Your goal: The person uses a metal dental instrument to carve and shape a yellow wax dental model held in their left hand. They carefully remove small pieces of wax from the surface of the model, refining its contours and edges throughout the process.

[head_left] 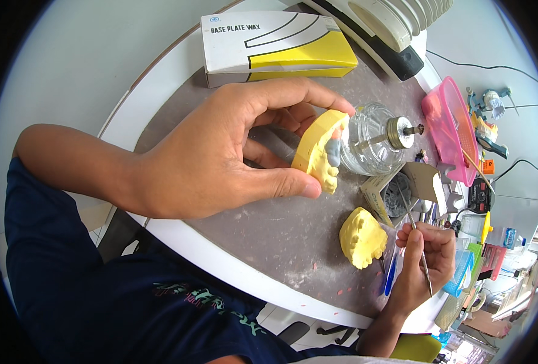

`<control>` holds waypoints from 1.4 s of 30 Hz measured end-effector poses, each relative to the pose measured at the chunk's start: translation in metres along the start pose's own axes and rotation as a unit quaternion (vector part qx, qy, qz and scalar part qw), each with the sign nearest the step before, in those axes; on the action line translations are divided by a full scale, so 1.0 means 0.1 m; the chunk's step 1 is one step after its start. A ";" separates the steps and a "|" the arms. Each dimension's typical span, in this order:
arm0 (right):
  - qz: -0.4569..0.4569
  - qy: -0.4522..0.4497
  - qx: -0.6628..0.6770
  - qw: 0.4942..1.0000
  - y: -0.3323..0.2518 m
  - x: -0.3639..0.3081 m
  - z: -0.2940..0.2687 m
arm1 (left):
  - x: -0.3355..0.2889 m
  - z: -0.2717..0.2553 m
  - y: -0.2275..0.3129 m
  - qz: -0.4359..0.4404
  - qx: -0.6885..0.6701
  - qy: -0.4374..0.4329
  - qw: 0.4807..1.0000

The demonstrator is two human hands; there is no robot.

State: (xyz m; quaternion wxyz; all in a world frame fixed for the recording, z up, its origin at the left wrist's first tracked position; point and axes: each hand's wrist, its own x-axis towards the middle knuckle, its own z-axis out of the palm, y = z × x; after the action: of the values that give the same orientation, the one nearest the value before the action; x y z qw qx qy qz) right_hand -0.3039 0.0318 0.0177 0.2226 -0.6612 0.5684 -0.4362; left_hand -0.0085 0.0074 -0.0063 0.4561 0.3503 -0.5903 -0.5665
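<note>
My left hand (214,151) grips a yellow dental cast (315,145) between thumb and fingers. Grey wax (332,151) and a small pinkish patch sit along the cast's tooth ridge. At the right, my right hand (426,258) pinches a thin metal wax carver (427,273). The carver's far end reaches over an opened cardboard box (376,197) holding dark grey wax (397,193). A second yellow cast (362,238) lies on the table between my hands, touching neither. Just beyond the held cast is a glass spirit burner (375,139) with a metal collar; I cannot make out a flame.
A white and yellow carton (278,45) lies at the back, beside a ribbed beige hose unit (396,24). To the right stand a pink basket (451,130), an articulator (487,127) and a blue basket (460,273). Pink scraps dot the brown tabletop (269,242) near its white rim.
</note>
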 end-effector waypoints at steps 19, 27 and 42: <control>-0.149 0.035 0.040 0.987 -0.25 -0.02 -0.01 | -0.04 -0.01 0.04 -0.014 -0.018 -0.025 0.999; -0.149 0.051 0.018 0.987 -0.33 0.27 0.23 | -0.05 -0.02 0.01 -0.018 -0.012 -0.013 1.000; -0.236 -0.123 0.084 0.960 -0.16 -0.07 0.37 | -0.04 -0.01 -0.02 -0.002 -0.022 -0.004 1.000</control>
State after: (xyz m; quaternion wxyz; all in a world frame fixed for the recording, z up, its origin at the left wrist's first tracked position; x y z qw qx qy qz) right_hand -0.2637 0.0352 0.0090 0.2363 -0.8040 0.3263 -0.4374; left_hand -0.0060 0.0105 -0.0088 0.4603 0.3394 -0.5785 -0.5816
